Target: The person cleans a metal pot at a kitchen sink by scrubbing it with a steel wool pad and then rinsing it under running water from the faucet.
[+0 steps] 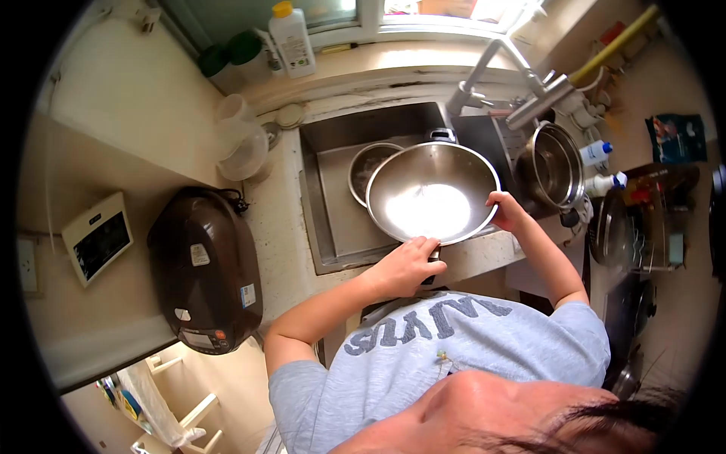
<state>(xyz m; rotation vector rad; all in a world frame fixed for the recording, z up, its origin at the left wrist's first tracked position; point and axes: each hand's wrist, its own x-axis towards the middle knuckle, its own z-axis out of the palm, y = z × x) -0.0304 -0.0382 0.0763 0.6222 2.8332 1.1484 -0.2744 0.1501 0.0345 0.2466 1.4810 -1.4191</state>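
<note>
A wide shiny metal pan [435, 166] is held over the front right part of the sink [327, 242], its inside facing up with a bright reflection. My left hand [408, 266] is closed around the pan's handle at the near edge. My right hand [508, 210] pinches the rim on the right side. At the pan's far edge there is a small dark loop handle [442, 135]. Behind it to the left, a smaller metal bowl [363, 163] rests in the sink, partly hidden by the pan.
The faucet [484, 76] stands behind the sink. A metal pot [550, 163] and bottles [597, 153] are on the right. On the left are a dark rice cooker [204, 272] and clear plastic containers [246, 147]. A white bottle [293, 45] stands on the sill.
</note>
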